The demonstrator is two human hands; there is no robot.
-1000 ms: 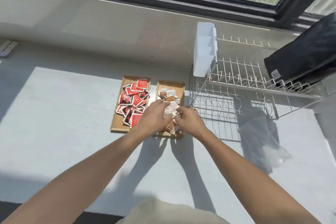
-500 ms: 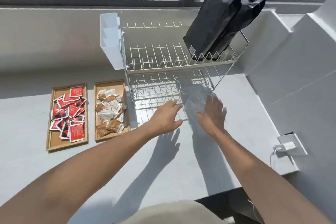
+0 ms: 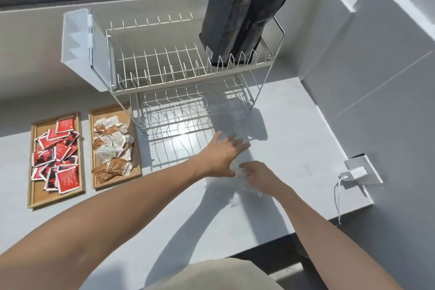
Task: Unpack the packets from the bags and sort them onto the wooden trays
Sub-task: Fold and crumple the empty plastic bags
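Observation:
Two wooden trays lie at the left of the counter. The left tray (image 3: 48, 198) holds several red packets (image 3: 56, 160); the right tray (image 3: 106, 110) holds several brown and white packets (image 3: 113, 148). A clear plastic bag (image 3: 235, 200) lies crumpled on the counter in front of the dish rack. My left hand (image 3: 223, 153) rests flat on the bag with its fingers spread. My right hand (image 3: 259, 176) is just to the right, its fingers curled down onto the bag's plastic. Two black bags (image 3: 242, 12) stand on the rack's top shelf.
A white two-level wire dish rack (image 3: 188, 70) stands behind my hands, with a white cutlery holder (image 3: 77, 47) on its left side. A wall socket with a white charger and cable (image 3: 357, 172) sits at the counter's right edge. Walls close off the right and back.
My view swung right from the trays to the rack. Both hands left the brown-packet tray and came down on the clear bag; the right hand has pulled back and curled on it.

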